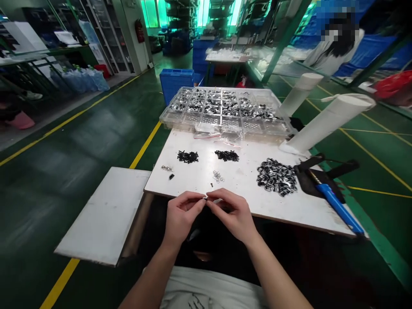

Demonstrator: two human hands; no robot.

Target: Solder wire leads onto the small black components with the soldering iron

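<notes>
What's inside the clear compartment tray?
Many compartments of the clear tray hold small, shiny silver-and-black parts. Whatever lies beneath the heaped parts is covered.

Green floor, yellow lines; bright greenish windows.

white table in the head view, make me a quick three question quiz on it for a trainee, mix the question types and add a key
1. True or false: the left hand and the right hand are held wide apart.
2. Where on the white table does the clear compartment tray sit?
a) near edge
b) far end
c) middle
3. Fill in: the long tool at the table's right side has a ____ handle.

Key:
1. False; their fingertips meet at a small part.
2. b
3. blue
</notes>
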